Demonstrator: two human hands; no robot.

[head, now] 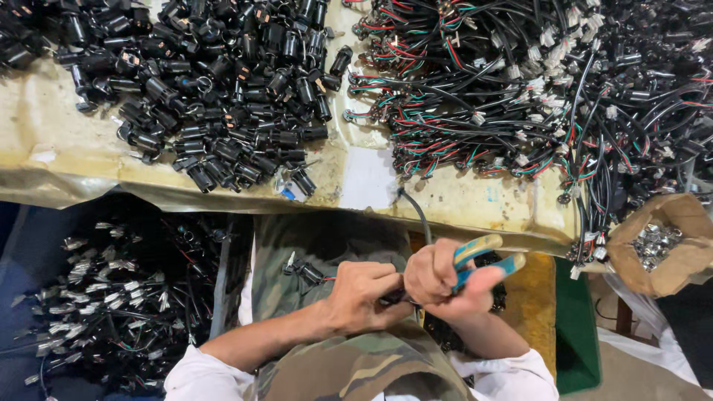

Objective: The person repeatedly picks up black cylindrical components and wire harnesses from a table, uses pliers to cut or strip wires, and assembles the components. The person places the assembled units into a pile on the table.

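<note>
1. My right hand is curled tight around a pair of pliers with blue and yellow grips; the fingers are wrapped over the handles and squeeze them close together, and the two handle ends stick out past my thumb, away from my body.
2. My left hand is closed in a pinch on a thin black cable, thumb and fingers pressed together right beside my right hand, so the two hands touch over my lap.
3. The plier tips are hidden between my hands, so I cannot tell exactly what they bite on.
4. The cable runs from my hands up to the edge of the counter just beyond them.
5. A small black plug piece with a metal end lies just left of my left hand, at the end of a thin wire, resting on my camouflage trousers.
6. Beyond my left hand, on the counter, lies a big heap of black cylindrical sockets.
7. Beyond my right hand sprawls a tangle of black cables with red, green and white wires, reaching far to the right.
8. To the right of my right hand, well apart, stands an open brown paper bag with small shiny metal parts inside.
9. Down to the left of my left hand, below the counter, lies a dark pile of finished cables with metal clips.
</note>
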